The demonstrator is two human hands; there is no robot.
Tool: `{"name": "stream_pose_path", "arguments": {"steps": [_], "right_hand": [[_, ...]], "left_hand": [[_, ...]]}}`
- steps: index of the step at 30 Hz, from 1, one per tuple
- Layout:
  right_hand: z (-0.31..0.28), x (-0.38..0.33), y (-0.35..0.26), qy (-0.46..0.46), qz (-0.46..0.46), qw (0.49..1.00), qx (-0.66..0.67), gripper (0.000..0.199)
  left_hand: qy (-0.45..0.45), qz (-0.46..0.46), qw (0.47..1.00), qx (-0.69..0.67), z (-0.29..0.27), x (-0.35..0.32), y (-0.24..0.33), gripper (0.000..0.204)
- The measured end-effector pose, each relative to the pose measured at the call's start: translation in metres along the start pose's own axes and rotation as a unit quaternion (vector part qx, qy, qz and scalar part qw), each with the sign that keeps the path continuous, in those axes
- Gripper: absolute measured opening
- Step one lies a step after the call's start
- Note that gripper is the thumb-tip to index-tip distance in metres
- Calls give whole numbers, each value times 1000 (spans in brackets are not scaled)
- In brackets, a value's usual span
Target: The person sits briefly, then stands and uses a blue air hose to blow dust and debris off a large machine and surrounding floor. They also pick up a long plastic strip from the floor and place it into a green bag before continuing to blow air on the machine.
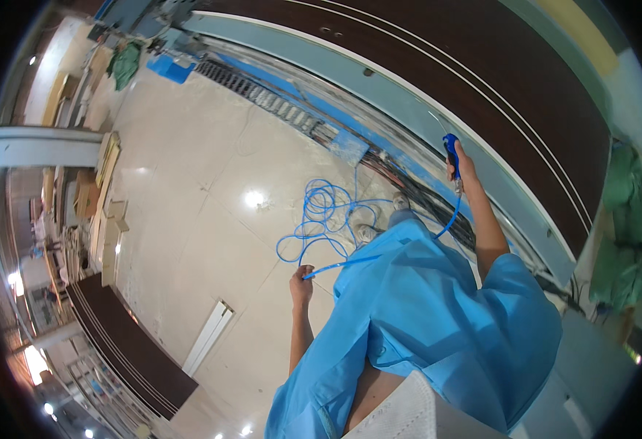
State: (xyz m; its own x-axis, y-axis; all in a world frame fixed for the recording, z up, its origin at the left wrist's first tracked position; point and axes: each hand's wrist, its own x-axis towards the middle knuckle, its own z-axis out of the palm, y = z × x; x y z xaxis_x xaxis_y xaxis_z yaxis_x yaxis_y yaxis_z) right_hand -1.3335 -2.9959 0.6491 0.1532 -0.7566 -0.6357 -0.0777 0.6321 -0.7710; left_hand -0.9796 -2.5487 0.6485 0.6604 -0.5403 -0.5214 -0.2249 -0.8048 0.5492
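- Right hand (pixel 463 167) is gripping the air gun (pixel 450 144), fingers wrapping its handle, right of centre; nozzle is pointing up-left, seemingly for aiming.
- Left hand (pixel 302 285) is grasping the hose (pixel 343 265), lower centre, probably controlling slack; loops are lying on the floor (pixel 167 241).
- Blue object (pixel 171 68), upper left, is possibly serving as a bin; contents unclear.
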Motion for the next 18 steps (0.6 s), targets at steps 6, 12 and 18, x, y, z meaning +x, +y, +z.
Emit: {"name": "stream_pose_path", "arguments": {"steps": [6,12,18], "right_hand": [[-52,-80,60,123,56,966,220,66],[-35,-94,51,-66,103,991,56,64],[0,25,-18,80,0,943,322,62]], "left_hand": [[-14,80,997,3,-6,48,2,29],[-66,133,989,25,-3,98,51,22],[-59,173,983,-17,-8,134,92,44]]}}
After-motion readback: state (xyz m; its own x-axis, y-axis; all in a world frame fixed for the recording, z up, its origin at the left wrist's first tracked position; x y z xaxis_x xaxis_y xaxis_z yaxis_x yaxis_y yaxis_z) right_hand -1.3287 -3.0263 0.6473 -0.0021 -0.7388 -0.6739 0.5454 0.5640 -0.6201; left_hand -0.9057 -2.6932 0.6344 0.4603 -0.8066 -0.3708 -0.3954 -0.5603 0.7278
